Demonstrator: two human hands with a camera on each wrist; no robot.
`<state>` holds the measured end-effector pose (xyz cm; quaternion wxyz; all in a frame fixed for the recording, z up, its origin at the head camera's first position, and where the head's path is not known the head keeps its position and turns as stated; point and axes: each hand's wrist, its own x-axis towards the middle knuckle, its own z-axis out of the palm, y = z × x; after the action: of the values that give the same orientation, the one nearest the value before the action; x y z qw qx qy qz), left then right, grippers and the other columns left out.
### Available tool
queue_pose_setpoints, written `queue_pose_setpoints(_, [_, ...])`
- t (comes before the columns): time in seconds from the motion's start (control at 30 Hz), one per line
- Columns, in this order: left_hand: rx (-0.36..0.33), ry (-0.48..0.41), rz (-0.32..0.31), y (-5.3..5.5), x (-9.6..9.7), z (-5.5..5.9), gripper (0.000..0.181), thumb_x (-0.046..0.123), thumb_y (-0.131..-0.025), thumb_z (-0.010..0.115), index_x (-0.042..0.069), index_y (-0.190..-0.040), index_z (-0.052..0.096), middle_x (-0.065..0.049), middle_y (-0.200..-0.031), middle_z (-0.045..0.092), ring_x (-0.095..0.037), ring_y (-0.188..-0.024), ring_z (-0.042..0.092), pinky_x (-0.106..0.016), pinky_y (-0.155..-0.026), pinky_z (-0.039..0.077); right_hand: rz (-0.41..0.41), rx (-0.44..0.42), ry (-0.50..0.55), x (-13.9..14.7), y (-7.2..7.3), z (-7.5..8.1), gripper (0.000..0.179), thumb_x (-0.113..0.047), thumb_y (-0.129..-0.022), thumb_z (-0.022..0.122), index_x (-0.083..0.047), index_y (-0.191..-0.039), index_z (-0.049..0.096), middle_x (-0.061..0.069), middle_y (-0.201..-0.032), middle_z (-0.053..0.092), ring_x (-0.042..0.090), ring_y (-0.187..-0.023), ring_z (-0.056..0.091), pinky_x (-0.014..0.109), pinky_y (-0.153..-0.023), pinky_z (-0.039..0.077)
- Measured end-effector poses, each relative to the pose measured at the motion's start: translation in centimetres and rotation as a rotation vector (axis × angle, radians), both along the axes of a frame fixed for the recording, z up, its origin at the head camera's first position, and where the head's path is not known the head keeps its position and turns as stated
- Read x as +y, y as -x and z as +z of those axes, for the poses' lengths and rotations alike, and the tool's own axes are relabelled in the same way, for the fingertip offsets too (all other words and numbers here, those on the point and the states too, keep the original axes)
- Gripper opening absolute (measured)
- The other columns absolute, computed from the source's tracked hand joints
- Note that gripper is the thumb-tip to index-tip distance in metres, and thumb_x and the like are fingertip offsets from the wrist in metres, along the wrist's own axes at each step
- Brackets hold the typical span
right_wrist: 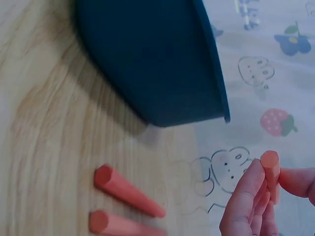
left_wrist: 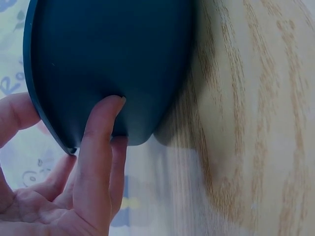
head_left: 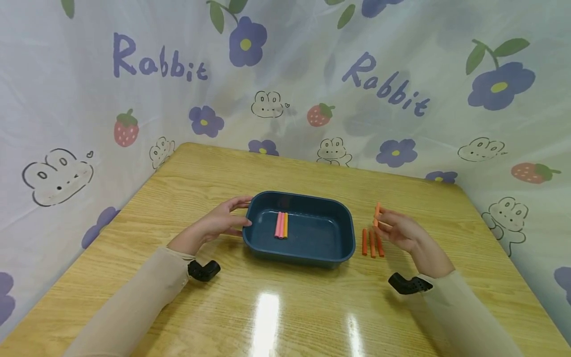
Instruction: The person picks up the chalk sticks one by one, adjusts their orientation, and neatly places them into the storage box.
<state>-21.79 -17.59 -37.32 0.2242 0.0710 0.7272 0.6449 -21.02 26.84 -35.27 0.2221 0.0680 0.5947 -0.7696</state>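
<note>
A dark blue rectangular bin (head_left: 308, 255) stands on the table, with two pink sticks (head_left: 278, 225) and one yellow stick (head_left: 285, 225) lying inside. My left hand (head_left: 218, 220) holds the bin's left end, one digit at the rim and a fingertip (left_wrist: 115, 105) against the outer wall. To the right of the bin, my right hand (head_left: 401, 230) pinches an orange stick (right_wrist: 269, 160) between thumb and fingers, raised above the table. Below it lie three red-orange sticks (head_left: 365, 243) side by side, the rightmost partly hidden by the hand.
The wooden table (head_left: 214, 312) has a glossy surface with bright reflections near its front. A white cloth (head_left: 285, 74) printed with rabbits, flowers and strawberries hangs behind and at both sides. Black wrist mounts (head_left: 204, 271) sit on both sleeves.
</note>
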Motion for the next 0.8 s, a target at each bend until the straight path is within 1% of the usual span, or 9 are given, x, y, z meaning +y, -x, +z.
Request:
queue_pose_setpoints(0.13, [-0.001, -0.003, -0.002, 0.0, 0.1, 0.0, 0.070, -0.002, -0.086, 0.058, 0.006, -0.146, 0.024, -0.022, -0.146, 0.020, -0.040, -0.108, 0.053, -0.045, -0.077, 0.053, -0.002, -0.005, 0.047, -0.7, 0.3, 0.5, 0.064, -0.004, -0.098, 0.043, 0.000, -0.147, 0.002, 0.007, -0.132, 0.023, 0.011, -0.089, 0.054, 0.023, -0.084, 0.048])
queue_pose_setpoints(0.3, [0.007, 0.000, -0.004, 0.0, 0.1, 0.0, 0.072, -0.001, -0.085, 0.059, 0.006, -0.147, 0.023, -0.022, -0.147, 0.020, -0.039, -0.108, 0.053, -0.045, -0.077, 0.054, -0.005, -0.043, 0.108, -1.7, 0.9, 1.2, 0.066, -0.001, -0.097, 0.042, -0.004, -0.149, 0.002, 0.006, -0.115, 0.042, 0.013, -0.087, 0.056, 0.024, -0.083, 0.049])
queue_pose_setpoints(0.37, [0.007, 0.000, -0.006, 0.0, 0.1, 0.0, 0.072, -0.001, -0.085, 0.059, 0.006, -0.147, 0.023, -0.023, -0.147, 0.019, -0.039, -0.108, 0.053, -0.045, -0.077, 0.053, -0.009, -0.061, 0.132, -2.1, 1.1, 1.4, 0.063, -0.001, -0.096, 0.043, -0.005, -0.148, 0.008, 0.006, -0.108, 0.048, 0.014, -0.086, 0.057, 0.025, -0.083, 0.050])
queue_pose_setpoints(0.43, [0.005, 0.001, -0.005, -0.1, 0.1, 0.0, 0.071, -0.001, -0.086, 0.059, 0.006, -0.147, 0.023, -0.022, -0.147, 0.019, -0.039, -0.108, 0.053, -0.045, -0.077, 0.053, -0.012, -0.077, 0.154, -2.6, 1.3, 1.7, 0.054, -0.001, -0.096, 0.044, -0.006, -0.145, 0.020, 0.005, -0.101, 0.053, 0.016, -0.085, 0.057, 0.026, -0.083, 0.050])
queue_pose_setpoints(0.47, [0.004, 0.001, -0.006, -0.1, 0.1, 0.0, 0.071, -0.001, -0.086, 0.059, 0.006, -0.147, 0.023, -0.022, -0.147, 0.019, -0.039, -0.108, 0.053, -0.045, -0.077, 0.053, -0.010, -0.079, 0.159, -2.8, 1.5, 1.8, 0.048, -0.002, -0.096, 0.044, -0.007, -0.141, 0.026, 0.005, -0.098, 0.054, 0.016, -0.085, 0.057, 0.026, -0.082, 0.050])
queue_pose_setpoints(0.57, [0.001, -0.001, -0.003, 0.0, 0.1, 0.0, 0.071, -0.002, -0.086, 0.058, 0.006, -0.147, 0.023, -0.022, -0.147, 0.020, -0.038, -0.107, 0.054, -0.045, -0.077, 0.053, 0.002, -0.087, 0.166, -3.6, 1.9, 2.1, 0.032, -0.003, -0.097, 0.043, -0.007, -0.128, 0.036, 0.005, -0.093, 0.056, 0.017, -0.083, 0.057, 0.026, -0.082, 0.050])
queue_pose_setpoints(0.67, [0.002, 0.001, 0.000, 0.0, 0.1, 0.0, 0.071, -0.001, -0.085, 0.059, 0.006, -0.146, 0.024, -0.022, -0.147, 0.020, -0.035, -0.105, 0.056, -0.046, -0.077, 0.053, 0.013, -0.100, 0.158, -4.3, 2.5, 2.4, 0.029, -0.002, -0.097, 0.042, -0.008, -0.124, 0.038, 0.004, -0.090, 0.057, 0.016, -0.083, 0.057, 0.025, -0.082, 0.050])
queue_pose_setpoints(0.73, [0.001, 0.000, 0.001, 0.0, 0.1, 0.0, 0.073, -0.001, -0.084, 0.060, 0.006, -0.147, 0.023, -0.022, -0.146, 0.020, -0.035, -0.104, 0.056, -0.046, -0.077, 0.053, 0.008, -0.118, 0.153, -4.9, 2.8, 2.5, 0.029, -0.001, -0.096, 0.044, -0.008, -0.124, 0.038, 0.003, -0.090, 0.058, 0.016, -0.083, 0.057, 0.025, -0.082, 0.050])
queue_pose_setpoints(0.8, [0.000, 0.000, 0.003, 0.1, 0.1, 0.0, 0.073, -0.001, -0.084, 0.061, 0.006, -0.147, 0.024, -0.022, -0.146, 0.020, -0.035, -0.105, 0.056, -0.046, -0.077, 0.053, 0.007, -0.134, 0.153, -5.4, 3.2, 2.7, 0.033, 0.000, -0.095, 0.044, -0.009, -0.127, 0.037, 0.003, -0.090, 0.058, 0.016, -0.083, 0.057, 0.025, -0.082, 0.051])
